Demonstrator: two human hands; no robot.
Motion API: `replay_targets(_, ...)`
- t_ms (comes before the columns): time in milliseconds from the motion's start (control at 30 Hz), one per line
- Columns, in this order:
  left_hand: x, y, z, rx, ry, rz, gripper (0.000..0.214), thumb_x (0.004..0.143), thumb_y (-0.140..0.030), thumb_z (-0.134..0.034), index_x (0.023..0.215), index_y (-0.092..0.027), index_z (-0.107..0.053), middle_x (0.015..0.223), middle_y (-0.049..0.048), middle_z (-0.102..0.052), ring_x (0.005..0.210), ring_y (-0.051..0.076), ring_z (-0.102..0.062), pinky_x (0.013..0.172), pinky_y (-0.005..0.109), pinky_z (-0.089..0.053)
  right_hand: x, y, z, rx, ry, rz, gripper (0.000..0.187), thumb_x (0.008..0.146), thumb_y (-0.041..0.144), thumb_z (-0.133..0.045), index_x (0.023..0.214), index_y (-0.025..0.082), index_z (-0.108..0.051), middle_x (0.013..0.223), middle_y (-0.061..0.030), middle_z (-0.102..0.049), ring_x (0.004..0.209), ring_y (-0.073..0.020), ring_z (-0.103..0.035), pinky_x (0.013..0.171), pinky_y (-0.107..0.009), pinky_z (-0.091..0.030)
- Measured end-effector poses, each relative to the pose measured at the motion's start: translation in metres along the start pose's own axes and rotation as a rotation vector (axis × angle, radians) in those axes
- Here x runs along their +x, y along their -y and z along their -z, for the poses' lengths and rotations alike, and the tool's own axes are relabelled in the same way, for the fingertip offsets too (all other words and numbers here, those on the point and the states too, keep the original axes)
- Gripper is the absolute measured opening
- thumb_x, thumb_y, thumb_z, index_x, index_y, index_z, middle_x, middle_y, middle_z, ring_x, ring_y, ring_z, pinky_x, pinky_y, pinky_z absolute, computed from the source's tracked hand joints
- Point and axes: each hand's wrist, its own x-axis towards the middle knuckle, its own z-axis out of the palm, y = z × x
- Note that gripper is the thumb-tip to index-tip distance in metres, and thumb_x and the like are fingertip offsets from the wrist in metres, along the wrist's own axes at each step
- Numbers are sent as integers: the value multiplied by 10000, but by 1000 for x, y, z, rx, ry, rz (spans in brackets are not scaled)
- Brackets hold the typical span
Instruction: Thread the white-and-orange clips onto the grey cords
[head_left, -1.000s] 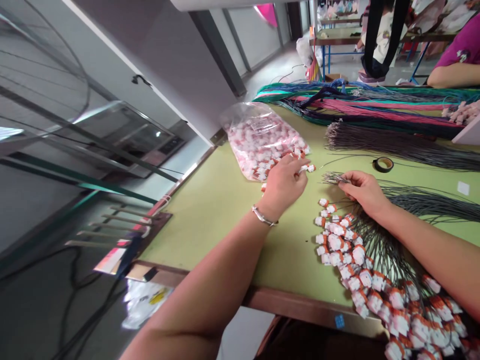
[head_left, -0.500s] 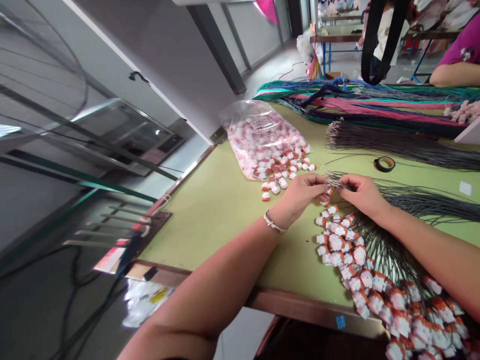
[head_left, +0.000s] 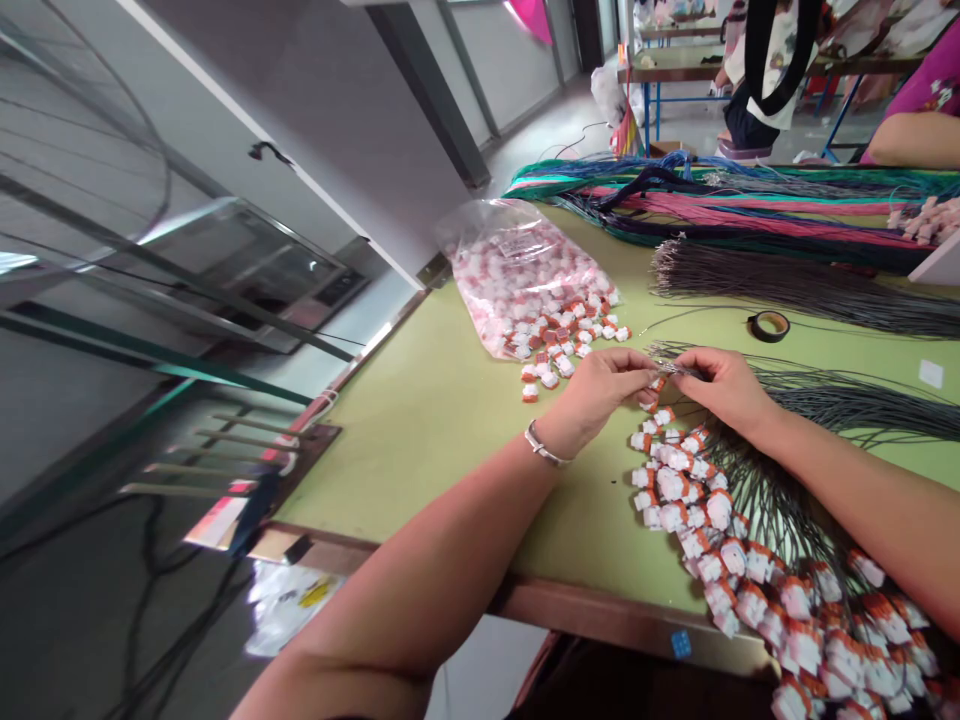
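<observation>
My left hand (head_left: 596,395) is pinched on a small red and white connector (head_left: 651,390), a silver bracelet on its wrist. My right hand (head_left: 720,385) pinches the metal-tipped ends of thin dark wires (head_left: 671,365), and the two hands meet over the green table (head_left: 442,420). A clear plastic bag (head_left: 517,270) of loose connectors lies just beyond my left hand, some spilled at its mouth. Below my hands lies a row of wires with connectors fitted (head_left: 712,520).
Bundles of coloured wires (head_left: 712,205) and dark wires (head_left: 795,285) stretch across the far side. A roll of black tape (head_left: 769,326) lies right of the bag. Another person's arm (head_left: 911,150) rests at the far right. The table's front edge (head_left: 585,615) is near me.
My left hand left the bag's mouth with a connector and came right to meet my right hand at the wire ends. Over the last half second nothing has shifted much.
</observation>
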Motion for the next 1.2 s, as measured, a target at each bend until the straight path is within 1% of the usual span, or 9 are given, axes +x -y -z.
replay_targets(67,1,2,-1,-6,5,-2,75,708,-145,-681,763,-99,-658,602,13,-651,522,78,-607,574,207,-504,0,0,1,50,-8,-45,166,665,325,-613,679,160,-606,621,18,-561,576,-101,-448,558,-240,-361)
replay_targets(200,2,4,-2,-65,36,55,77,709,-134,-688,764,-95,-651,629,7,-647,535,71,-612,599,210,-514,1,-2,1,139,-30,-107,210,658,367,-631,693,165,-584,629,18,-541,578,-100,-433,536,-235,-345)
replay_targets(367,2,6,-4,-55,33,98,47,714,-90,-659,759,-89,-643,623,10,-645,512,75,-611,587,214,-516,0,-1,0,169,-56,-106,201,641,348,-634,690,166,-564,594,34,-487,548,-88,-390,503,-227,-306)
replay_targets(500,3,6,-3,-66,34,110,33,715,-79,-646,747,-82,-647,615,22,-644,505,78,-608,570,206,-511,-1,4,0,54,-29,-86,132,637,291,-588,631,165,-549,552,38,-466,521,-84,-363,507,-236,-300)
replay_targets(600,4,6,1,-146,28,112,46,725,-70,-626,751,-92,-657,637,25,-650,529,80,-613,591,209,-519,-1,5,-1,-38,-38,-46,102,639,259,-563,604,164,-552,548,32,-488,527,-86,-371,528,-242,-316)
replay_targets(733,5,6,7,-271,18,132,116,752,-58,-599,796,-102,-697,733,45,-679,616,72,-618,698,210,-533,-1,5,1,-16,-90,-71,138,670,290,-549,608,167,-540,547,32,-471,526,-89,-367,519,-240,-317)
replay_targets(867,4,5,8,-352,-6,121,152,780,-51,-567,781,-98,-712,795,69,-695,671,80,-627,735,203,-534,-1,5,1,0,-58,-79,148,662,299,-546,587,176,-514,542,36,-456,521,-88,-362,512,-240,-311)
replay_targets(1033,3,7,6,-340,47,162,149,771,-45,-584,813,-88,-721,792,79,-703,674,90,-636,766,220,-536,-1,3,0,-38,-76,-48,137,670,288,-540,591,184,-500,537,40,-451,525,-91,-364,522,-241,-323)
replay_targets(1200,3,8,6,-332,71,144,132,728,-48,-638,814,-99,-724,777,61,-704,672,80,-635,768,210,-531,-2,1,0,-87,-106,-33,107,660,266,-532,597,183,-504,552,26,-485,537,-103,-402,546,-250,-348)
